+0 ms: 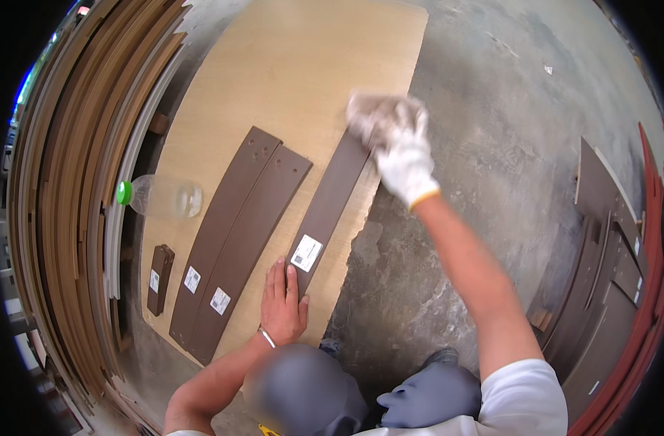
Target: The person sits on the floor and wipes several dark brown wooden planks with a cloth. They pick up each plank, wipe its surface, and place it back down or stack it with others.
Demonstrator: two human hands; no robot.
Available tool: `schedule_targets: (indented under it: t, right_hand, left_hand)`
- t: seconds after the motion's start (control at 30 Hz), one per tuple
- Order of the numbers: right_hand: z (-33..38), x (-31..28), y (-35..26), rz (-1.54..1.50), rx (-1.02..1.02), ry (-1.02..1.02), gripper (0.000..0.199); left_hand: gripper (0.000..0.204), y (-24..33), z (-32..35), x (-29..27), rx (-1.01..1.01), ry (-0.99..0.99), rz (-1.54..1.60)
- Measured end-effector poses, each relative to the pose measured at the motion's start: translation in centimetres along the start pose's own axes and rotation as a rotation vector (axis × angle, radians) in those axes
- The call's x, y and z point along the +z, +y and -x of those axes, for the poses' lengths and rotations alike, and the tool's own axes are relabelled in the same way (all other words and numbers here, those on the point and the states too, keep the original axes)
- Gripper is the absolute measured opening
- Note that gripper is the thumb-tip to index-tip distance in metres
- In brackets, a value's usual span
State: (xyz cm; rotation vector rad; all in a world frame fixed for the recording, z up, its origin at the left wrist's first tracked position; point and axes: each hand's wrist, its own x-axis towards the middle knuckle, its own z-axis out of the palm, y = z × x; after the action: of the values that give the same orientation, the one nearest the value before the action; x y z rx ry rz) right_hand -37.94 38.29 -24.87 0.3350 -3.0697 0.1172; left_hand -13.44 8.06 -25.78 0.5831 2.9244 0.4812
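A narrow dark brown board [333, 187] with a white label near its close end lies on a light plywood sheet [310, 58]. My bare left hand [284, 309] rests on the board's near end, fingers stretched out and pressed beside the label. At the far end, my right hand [406, 161], in a white glove, grips a pale brownish rag [379, 118] against the board; hand and rag are smeared by motion. The rag covers the board's far tip. To the left lie two wider brown boards [226, 218] side by side, with holes at their far ends and a label on each.
A clear plastic bottle [168, 197] with a green cap lies left of the boards. Short brown pieces [159, 280] sit at the sheet's left edge. Long planks [77, 167] are stacked along the left, and more brown panels [601, 291] and red strips [655, 341] stand at right.
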Motion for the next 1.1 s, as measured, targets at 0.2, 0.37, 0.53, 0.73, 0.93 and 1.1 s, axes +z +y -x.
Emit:
schedule_targets:
  t: [0.2, 0.37, 0.53, 0.73, 0.93, 1.1]
  right_hand:
    - [6.0, 2.7, -4.8, 0.017, -0.110, -0.047, 0.065]
    - [-0.5, 1.1, -0.5, -0.013, 0.131, 0.090, 0.054]
    - [2.6, 1.6, -4.6, 0.131, -0.021, -0.077, 0.060]
    - [-4.5, 0.9, 0.7, 0.094, 0.129, 0.051, 0.056]
    - [5.6, 0.3, -6.1, 0.013, -0.149, 0.064, 0.055]
    - [11.4, -1.4, -9.3, -0.412, -0.408, 0.005, 0.053]
  left_hand:
    - [0.080, -0.3, -0.3, -0.6, -0.019, 0.012, -0.009]
    - [0.085, 0.1, -1.0, 0.4, 0.033, 0.076, -0.001]
    - [0.085, 0.2, -0.6, -0.1, -0.030, 0.035, -0.017]
    - [0.084, 0.2, -1.1, 0.4, -0.008, 0.052, 0.012]
    - [0.082, 0.2, -0.9, -0.2, -0.035, 0.027, 0.015]
    - [0.084, 0.0, -0.5, -0.2, -0.043, 0.015, 0.041]
